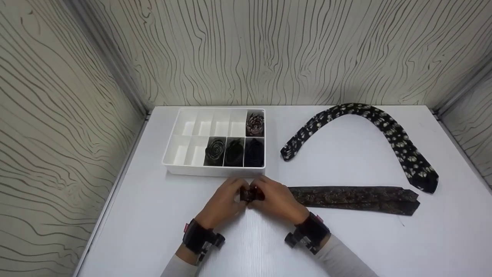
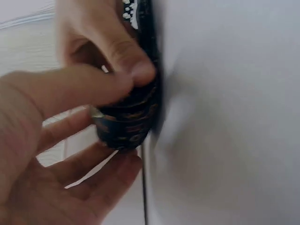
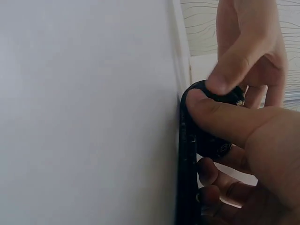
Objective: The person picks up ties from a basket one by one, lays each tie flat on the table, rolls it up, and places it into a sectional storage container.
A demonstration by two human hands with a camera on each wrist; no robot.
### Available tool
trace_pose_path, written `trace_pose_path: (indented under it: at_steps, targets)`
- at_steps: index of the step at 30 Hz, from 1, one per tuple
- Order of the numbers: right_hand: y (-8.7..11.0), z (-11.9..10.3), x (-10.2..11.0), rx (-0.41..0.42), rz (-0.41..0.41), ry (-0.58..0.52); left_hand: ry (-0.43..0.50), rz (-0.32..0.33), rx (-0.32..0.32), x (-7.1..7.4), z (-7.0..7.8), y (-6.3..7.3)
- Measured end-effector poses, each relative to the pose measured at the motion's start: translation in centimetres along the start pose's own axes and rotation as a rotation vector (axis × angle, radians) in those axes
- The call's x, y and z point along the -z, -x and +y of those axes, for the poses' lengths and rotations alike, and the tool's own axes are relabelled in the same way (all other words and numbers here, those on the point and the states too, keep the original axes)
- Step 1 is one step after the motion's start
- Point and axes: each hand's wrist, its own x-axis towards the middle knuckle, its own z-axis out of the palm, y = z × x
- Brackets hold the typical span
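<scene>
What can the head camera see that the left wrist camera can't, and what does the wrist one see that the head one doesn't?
Only the head view shows the four rolls in the box and the sleeves.

Only the left wrist view shows the inner side of the left hand.

Both show that hand and the right hand holding a dark tie, and the white table.

A person's bare left hand (image 1: 226, 200) and bare right hand (image 1: 277, 198) meet low over the counter, thumbs close together and fingers curved in matching pinches, wrists bound in black straps (image 1: 197, 235), forearms in pale grey sleeves (image 1: 344, 261) angled inward.
</scene>
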Motion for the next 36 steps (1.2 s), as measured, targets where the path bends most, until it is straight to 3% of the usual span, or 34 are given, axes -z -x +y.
trace_pose_path:
  at_steps: [8,14,22,28,36]
  targets:
    - [0.4,0.8,0.3,0.002,0.024,0.011,0.029,-0.011,-0.003,-0.3,0.0,-0.2]
    - [0.6,0.9,0.7,-0.016,-0.01,-0.014,0.021,-0.002,-0.01,-0.4,0.0,-0.1]
    - [1.0,0.7,0.7,-0.012,-0.007,0.003,-0.022,-0.02,-0.061,-0.6,0.2,-0.4]
    - [1.3,0.7,0.8,0.007,0.008,0.018,0.019,-0.033,-0.039,-0.4,0.3,-0.4]
    - [1.3,0.6,1.0,0.018,0.025,0.055,-0.008,-0.049,-0.045,-0.4,0.5,-0.4]
